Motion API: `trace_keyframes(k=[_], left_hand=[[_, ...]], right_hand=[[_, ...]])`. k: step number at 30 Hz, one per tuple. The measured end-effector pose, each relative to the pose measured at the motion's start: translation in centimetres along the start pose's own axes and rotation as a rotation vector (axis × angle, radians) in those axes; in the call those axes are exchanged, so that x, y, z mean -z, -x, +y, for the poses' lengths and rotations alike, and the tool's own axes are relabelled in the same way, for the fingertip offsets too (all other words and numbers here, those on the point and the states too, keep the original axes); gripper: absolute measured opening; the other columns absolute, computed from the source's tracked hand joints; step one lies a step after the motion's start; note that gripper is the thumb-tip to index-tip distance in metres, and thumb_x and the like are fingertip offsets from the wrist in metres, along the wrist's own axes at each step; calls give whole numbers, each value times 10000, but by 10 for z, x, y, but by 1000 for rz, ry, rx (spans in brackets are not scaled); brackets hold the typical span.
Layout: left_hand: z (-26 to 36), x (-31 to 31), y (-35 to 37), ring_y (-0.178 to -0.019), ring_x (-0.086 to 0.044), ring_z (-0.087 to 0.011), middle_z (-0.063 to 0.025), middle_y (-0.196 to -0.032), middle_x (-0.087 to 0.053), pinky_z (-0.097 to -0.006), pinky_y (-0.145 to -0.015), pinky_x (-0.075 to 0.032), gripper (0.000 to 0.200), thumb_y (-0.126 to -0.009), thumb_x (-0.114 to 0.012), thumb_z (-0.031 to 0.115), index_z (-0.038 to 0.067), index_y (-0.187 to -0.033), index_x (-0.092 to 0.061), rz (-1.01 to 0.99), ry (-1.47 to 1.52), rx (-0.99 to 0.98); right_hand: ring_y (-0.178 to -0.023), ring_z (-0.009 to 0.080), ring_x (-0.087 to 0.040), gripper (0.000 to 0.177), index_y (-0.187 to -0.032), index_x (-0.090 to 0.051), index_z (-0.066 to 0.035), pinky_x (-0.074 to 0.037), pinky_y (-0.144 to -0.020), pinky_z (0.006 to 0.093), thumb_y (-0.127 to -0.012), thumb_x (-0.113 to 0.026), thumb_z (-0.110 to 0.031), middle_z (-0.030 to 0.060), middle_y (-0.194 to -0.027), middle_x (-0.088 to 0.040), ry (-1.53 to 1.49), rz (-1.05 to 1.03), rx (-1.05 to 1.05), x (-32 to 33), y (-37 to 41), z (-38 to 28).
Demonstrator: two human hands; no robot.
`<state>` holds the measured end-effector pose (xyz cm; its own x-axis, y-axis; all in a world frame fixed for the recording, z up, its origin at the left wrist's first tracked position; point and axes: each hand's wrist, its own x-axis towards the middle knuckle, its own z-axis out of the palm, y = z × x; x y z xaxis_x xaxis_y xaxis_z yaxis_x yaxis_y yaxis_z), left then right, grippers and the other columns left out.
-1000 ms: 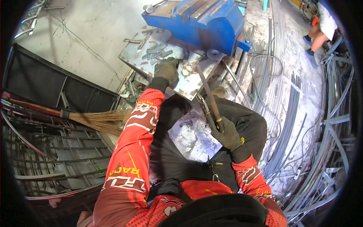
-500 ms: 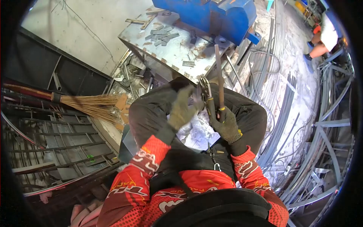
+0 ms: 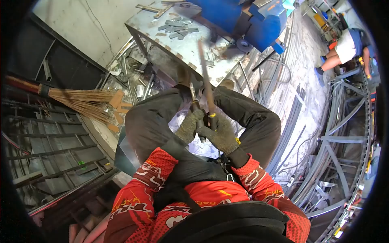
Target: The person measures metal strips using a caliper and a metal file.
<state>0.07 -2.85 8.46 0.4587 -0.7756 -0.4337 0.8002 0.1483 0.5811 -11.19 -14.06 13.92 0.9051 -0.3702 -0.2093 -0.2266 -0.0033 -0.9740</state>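
In front of my lap both gloved hands are close together. My left hand (image 3: 188,128) is closed around the dark grips of a pair of pliers (image 3: 193,94), whose metal jaws point up and away from me. The pliers are seen edge-on. My right hand (image 3: 223,133) wraps round the lower end of a long, rusty metal bar (image 3: 206,79) with a yellow band just above the fingers. The bar stands up beside the pliers and is blurred toward its tip. Fingers of my right hand lie against the lower end of the pliers' handles.
Ahead stands a metal table (image 3: 154,30) carrying small metal plates (image 3: 179,28) and a blue metal piece (image 3: 263,24). A straw broom (image 3: 81,99) lies left. Long metal strips (image 3: 289,125) and curved frames (image 3: 338,162) are at right, where another person (image 3: 344,52) bends over.
The pliers have passed from my right hand to my left, which was moving toward them. My right hand has shifted left, keeping the bar. The view has turned slightly right.
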Motion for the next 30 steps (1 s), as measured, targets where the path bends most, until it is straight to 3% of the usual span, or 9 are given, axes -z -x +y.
trace_keyframes(k=[7, 8, 11, 15, 17, 19, 20, 27, 30], left_hand=[[16, 9, -10, -875, -710, -284, -122, -1002, -671, -419, -816, -626, 440, -1059, -626, 372, 39, -1325, -520, -20, 259, -85], [19, 19, -14, -1093, -697, -339, -203, -1204, -644, -523, -1028, -596, 533, -1066, -586, 389, -30, -1388, -521, -146, 328, -99], [36, 4, -6, -1127, -692, -360, -208, -1232, -638, -549, -1065, -582, 542, -1071, -590, 378, -38, -1407, -502, -243, 481, -120], [10, 25, -16, -1160, -692, -348, -206, -1261, -632, -518, -1068, -586, 522, -1078, -599, 376, -28, -1392, -497, -59, 441, 25], [3, 28, -5, -1160, -698, -317, -210, -1323, -629, -463, -1038, -607, 529, -1085, -588, 355, -23, -1440, -488, -202, 310, 50], [8, 10, 11, -763, -639, -138, -27, -957, -641, -249, -690, -562, 320, -1052, -648, 298, 39, -1239, -627, -74, 177, 243], [15, -4, 19, -744, -638, -117, -22, -942, -645, -245, -641, -557, 272, -1026, -664, 237, 24, -1195, -665, 22, 177, 233], [19, 53, -5, -894, -706, -153, -114, -1143, -736, -283, -763, -593, 298, -1013, -660, 153, -39, -1240, -685, -352, 99, 208], [0, 58, -19, -967, -704, -192, -138, -1193, -733, -334, -876, -586, 329, -994, -677, 125, -27, -1286, -673, -203, -52, 16]], right_hand=[[-744, 95, -552, 338, -1052, -643, -27, -480, -659, 284, -821, -863, -140, -5, -833, -577, 164, 303, 131, -5, 3, -16], [-738, 101, -535, 352, -1064, -643, -36, -469, -661, 286, -816, -866, -147, -10, -827, -564, 192, 283, 89, 4, 4, -10], [-721, 111, -514, 333, -1051, -637, -45, -456, -652, 302, -817, -854, -142, -18, -796, -526, 222, 268, 67, 7, 7, 1], [-726, 136, -540, 286, -1006, -612, -35, -466, -668, 338, -853, -822, -153, 21, -793, -556, 416, 379, 84, 5, 1, 15], [-734, 161, -554, 296, -987, -586, -37, -468, -678, 362, -867, -819, -175, 48, -792, -560, 508, 458, 100, 2, -2, 23], [-694, 170, -555, 282, -945, -569, -35, -461, -643, 368, -873, -814, -155, 57, -756, -558, 246, 528, 129, 3, -4, 25], [-668, 169, -544, 285, -943, -569, -37, -451, -620, 361, -864, -821, -144, 48, -741, -552, 322, 532, 177, 5, -2, 23], [-704, 221, -568, 276, -996, -603, -33, -480, -668, 385, -857, -811, -148, 95, -795, -565, 356, 521, 311, 34, -30, 11], [-814, 334, -615, 283, -994, -604, -16, -507, -747, 433, -848, -772, -190, 146, -901, -613, 483, 434, 184, 64, -71, -38]])
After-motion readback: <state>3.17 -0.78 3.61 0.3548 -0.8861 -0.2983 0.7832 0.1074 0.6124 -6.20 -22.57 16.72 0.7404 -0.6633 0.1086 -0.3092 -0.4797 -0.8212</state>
